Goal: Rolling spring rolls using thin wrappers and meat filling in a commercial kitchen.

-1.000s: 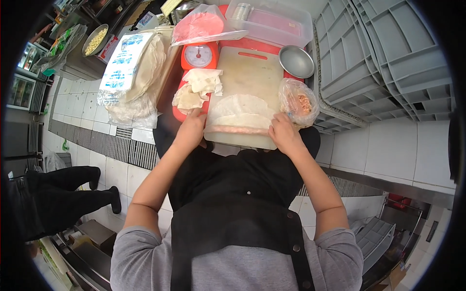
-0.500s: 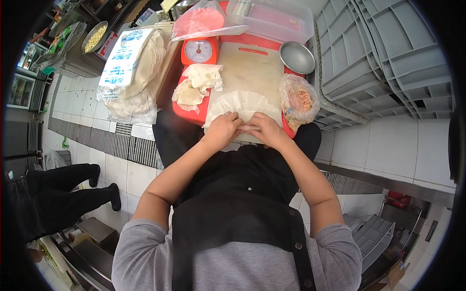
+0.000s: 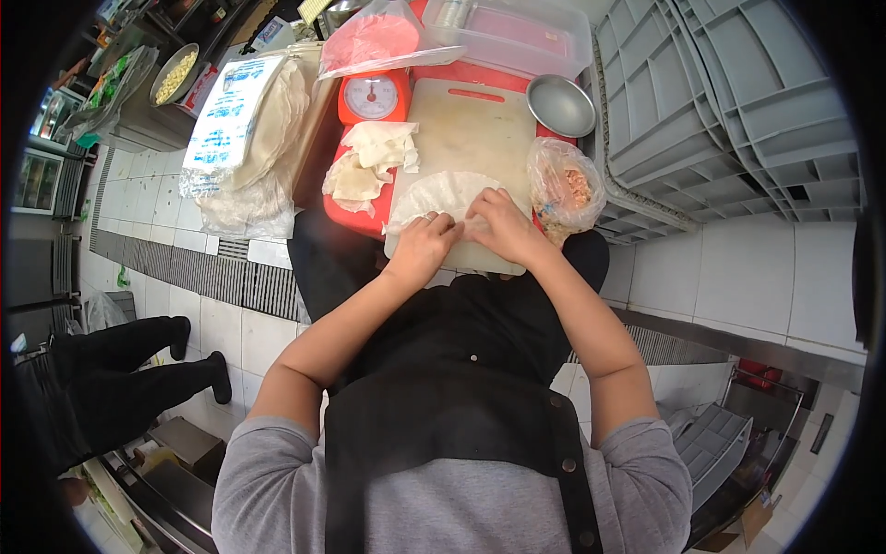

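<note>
White wrapper (image 3: 441, 196) under both hands

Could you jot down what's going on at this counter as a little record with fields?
Place: kitchen, tiled floor, seen from above
Surface: cutting board on a red tray
Left hand: on the thin wrapper, pinching its near edge
Right hand: on the same wrapper, beside the left
Left of board: torn wrapper pieces, red scale, bagged wrapper stack
Right of board: bag of filling, metal bowl, grey crates
Behind: clear lidded tub
Nearby: another person's legs
</note>
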Action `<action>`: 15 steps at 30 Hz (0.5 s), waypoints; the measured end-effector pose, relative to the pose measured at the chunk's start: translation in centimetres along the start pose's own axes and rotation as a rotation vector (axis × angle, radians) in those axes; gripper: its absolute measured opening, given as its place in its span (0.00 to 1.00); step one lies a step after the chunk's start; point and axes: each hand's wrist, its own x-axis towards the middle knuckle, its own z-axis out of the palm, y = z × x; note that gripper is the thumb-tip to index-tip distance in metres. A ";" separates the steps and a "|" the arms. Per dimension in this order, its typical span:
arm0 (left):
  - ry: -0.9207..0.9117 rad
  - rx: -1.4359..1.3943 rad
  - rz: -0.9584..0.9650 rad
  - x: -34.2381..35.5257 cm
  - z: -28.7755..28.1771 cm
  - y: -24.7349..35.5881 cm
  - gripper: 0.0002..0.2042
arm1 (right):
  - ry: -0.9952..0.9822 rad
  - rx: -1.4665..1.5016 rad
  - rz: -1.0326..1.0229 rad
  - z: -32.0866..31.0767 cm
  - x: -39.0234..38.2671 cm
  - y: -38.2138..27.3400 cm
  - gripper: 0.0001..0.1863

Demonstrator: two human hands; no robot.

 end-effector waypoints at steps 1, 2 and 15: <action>-0.017 -0.007 -0.017 0.0 0.0 0.0 0.15 | 0.092 0.019 -0.052 -0.1 0.0 -0.4 0.12; -0.017 -0.008 -0.015 0.0 0.0 -0.2 0.15 | 0.094 0.019 -0.050 0.1 0.0 -0.4 0.12; -0.036 -0.245 -0.143 -1.5 -3.3 -3.8 0.14 | -0.030 -0.037 -0.065 1.6 -0.2 1.0 0.10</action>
